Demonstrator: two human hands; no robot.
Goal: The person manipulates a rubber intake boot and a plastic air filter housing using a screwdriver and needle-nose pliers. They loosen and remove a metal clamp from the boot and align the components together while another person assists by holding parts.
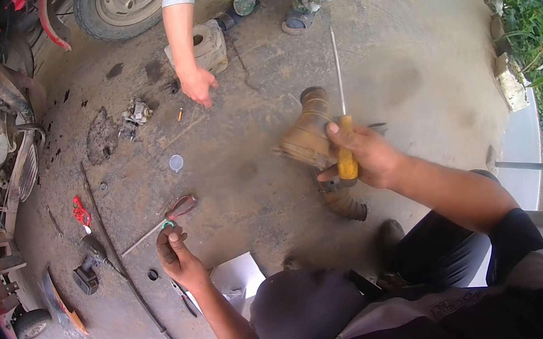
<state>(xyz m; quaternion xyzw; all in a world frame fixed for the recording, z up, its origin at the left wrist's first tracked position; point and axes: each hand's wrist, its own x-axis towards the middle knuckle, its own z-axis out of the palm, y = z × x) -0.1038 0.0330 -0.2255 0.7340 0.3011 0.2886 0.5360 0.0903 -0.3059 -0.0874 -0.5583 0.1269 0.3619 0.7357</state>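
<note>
My right hand (371, 154) grips the yellow handle of a screwdriver (346, 150), its metal shaft pointing to the far side. Next to that hand is a dusty brown air duct (308, 134) with a ribbed hose (345, 206); whether the hand touches the duct, I cannot tell. In my left hand (184, 258), the fingertips pinch a small green ring (167, 223). Just beyond these fingers lies a second screwdriver (182, 206) with a dark red handle.
Across from me a person's hand (199, 87) reaches down near a grey metal block (210, 55). On the floor are a carburettor-like part (136, 113), a clear disc (176, 162), a long rod (133, 281), a cordless drill (88, 273), pliers (184, 299) and a white sheet (240, 273).
</note>
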